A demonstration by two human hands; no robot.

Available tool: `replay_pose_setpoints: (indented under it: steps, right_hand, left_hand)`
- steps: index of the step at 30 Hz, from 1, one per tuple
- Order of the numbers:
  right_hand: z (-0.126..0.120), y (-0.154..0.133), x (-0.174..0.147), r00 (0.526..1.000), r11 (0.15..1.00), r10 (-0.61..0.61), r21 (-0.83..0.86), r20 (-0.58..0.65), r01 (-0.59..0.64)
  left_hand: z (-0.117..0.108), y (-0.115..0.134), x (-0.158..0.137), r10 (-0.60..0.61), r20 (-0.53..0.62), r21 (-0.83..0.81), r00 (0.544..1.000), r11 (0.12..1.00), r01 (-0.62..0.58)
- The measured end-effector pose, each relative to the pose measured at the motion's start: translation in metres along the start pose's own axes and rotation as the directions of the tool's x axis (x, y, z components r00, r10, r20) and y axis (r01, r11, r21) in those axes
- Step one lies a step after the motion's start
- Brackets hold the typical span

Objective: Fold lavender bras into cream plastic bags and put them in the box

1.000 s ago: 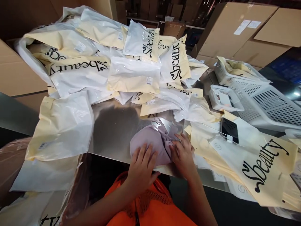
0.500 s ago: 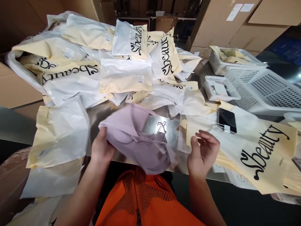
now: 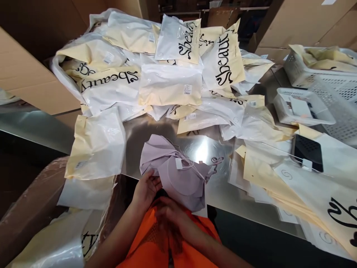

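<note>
A lilac bra (image 3: 181,178) lies folded at the table's near edge, its lower part hanging over that edge. It has a white tag (image 3: 179,163) and thin straps that trail to the right. My left hand (image 3: 146,190) grips the bra's lower left edge, thumb and fingers closed on the fabric. Just below the bra, close to my orange vest (image 3: 150,238), is my right hand (image 3: 170,214). Its fingers are blurred and partly hidden, so I cannot tell whether they touch the bra.
Packed bags with black lettering (image 3: 170,85) are piled at the back. More bags (image 3: 97,145) lie on the left. To the right are flat stacked bags (image 3: 267,175), a phone (image 3: 308,150) and white baskets (image 3: 304,111). Cardboard boxes (image 3: 28,63) stand around.
My right hand has moved left and down from above the table to below the bra. The bra now lies flatter, with its tag showing. The view has shifted, moving the surroundings right.
</note>
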State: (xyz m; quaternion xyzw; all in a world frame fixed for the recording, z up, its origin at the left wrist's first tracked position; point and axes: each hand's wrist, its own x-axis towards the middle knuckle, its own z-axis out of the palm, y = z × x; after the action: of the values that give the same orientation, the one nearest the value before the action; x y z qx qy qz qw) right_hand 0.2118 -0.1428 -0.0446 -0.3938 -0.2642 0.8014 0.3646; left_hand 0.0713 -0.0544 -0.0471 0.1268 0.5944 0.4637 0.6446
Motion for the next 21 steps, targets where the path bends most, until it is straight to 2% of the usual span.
replay_pose_setpoints:
  steps: [2,3,5,6,7,8,9,10,11,12,13,14,16,19,21]
  right_hand:
    - [0.003,0.007,0.015,0.989,0.961,-0.005,0.273,-0.145,0.045]
    - [0.002,0.008,0.02,0.973,0.932,-0.009,0.351,-0.23,0.091]
    - [-0.001,0.006,0.022,0.911,0.9,-0.028,0.387,-0.411,0.202]
    - [-0.003,0.003,0.021,0.865,0.893,-0.044,0.368,-0.5,0.258]
    - [-0.006,-0.001,0.018,0.816,0.888,-0.064,0.34,-0.574,0.308]
    - [-0.009,-0.005,0.014,0.766,0.885,-0.093,0.3,-0.636,0.357]
    - [-0.012,-0.009,0.009,0.72,0.882,-0.129,0.252,-0.682,0.398]
    - [-0.017,-0.014,0.005,0.677,0.877,-0.174,0.2,-0.715,0.437]
    - [-0.022,-0.019,0.002,0.637,0.864,-0.223,0.153,-0.738,0.479]
    - [-0.028,-0.025,-0.001,0.605,0.844,-0.258,0.129,-0.753,0.521]
    - [-0.035,-0.031,-0.002,0.585,0.822,-0.277,0.128,-0.762,0.555]
    - [-0.042,-0.038,-0.003,0.586,0.805,-0.273,0.152,-0.763,0.574]
    - [-0.058,-0.054,-0.002,0.629,0.79,-0.228,0.237,-0.743,0.566]
    - [-0.079,-0.082,0.005,0.724,0.825,-0.138,0.326,-0.676,0.462]
    - [-0.088,-0.103,0.01,0.742,0.839,-0.091,0.35,-0.664,0.416]
  left_hand:
    - [-0.004,0.004,0.0,0.016,0.018,0.088,1.0,0.996,-0.017]
    - [-0.007,0.007,0.002,0.041,0.013,0.135,0.999,0.99,-0.043]
    - [-0.014,0.014,0.006,0.147,-0.043,0.224,0.988,0.965,-0.134]
    - [-0.017,0.019,0.009,0.27,-0.085,0.324,0.959,0.918,-0.23]
    - [-0.019,0.024,0.012,0.436,-0.098,0.474,0.895,0.811,-0.343]
    - [-0.02,0.029,0.014,0.611,-0.049,0.645,0.79,0.624,-0.442]
    - [-0.019,0.035,0.017,0.743,0.075,0.788,0.665,0.365,-0.496]
    - [-0.016,0.04,0.019,0.793,0.25,0.858,0.556,0.085,-0.507]
    - [-0.011,0.044,0.021,0.759,0.425,0.85,0.493,-0.147,-0.505]
    - [-0.004,0.048,0.023,0.677,0.561,0.799,0.478,-0.289,-0.528]
    - [0.005,0.05,0.025,0.576,0.659,0.735,0.483,-0.359,-0.575]
    - [0.014,0.051,0.027,0.483,0.718,0.684,0.501,-0.357,-0.637]
    - [0.034,0.051,0.032,0.349,0.759,0.637,0.55,-0.216,-0.74]
    - [0.058,0.06,0.041,0.282,0.734,0.637,0.618,0.031,-0.77]
    - [0.068,0.079,0.044,0.279,0.723,0.629,0.632,0.114,-0.769]
